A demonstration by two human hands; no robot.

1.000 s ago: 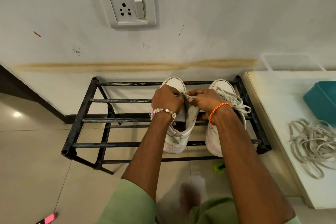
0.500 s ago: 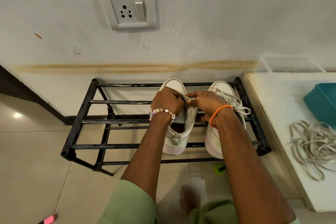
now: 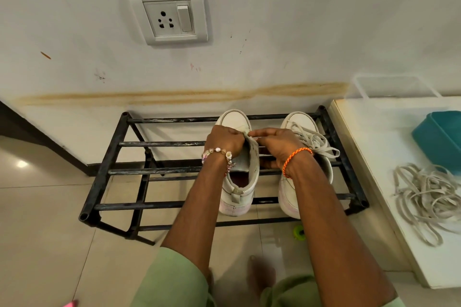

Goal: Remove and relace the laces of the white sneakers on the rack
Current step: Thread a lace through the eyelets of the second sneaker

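Both hands at the left sneaker [image 3: 237, 192] on the black rack [image 3: 109, 172].

Left hand [image 3: 224, 141] and right hand [image 3: 277, 144] curled, pinching a lace end [image 3: 245, 132] mostly hidden by fingers; right sneaker [image 3: 299, 122] partly covered, laced. Teal tub [image 3: 439, 137] cut off, contents unseen; loose laces [image 3: 424, 197] beside.

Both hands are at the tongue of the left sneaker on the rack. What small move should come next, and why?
Probably pull the lace end through the eyelet near the toe. Both the left hand and the right hand pinch a lace end at the front of the left sneaker, whose throat shows no lacing, while the right sneaker is laced.
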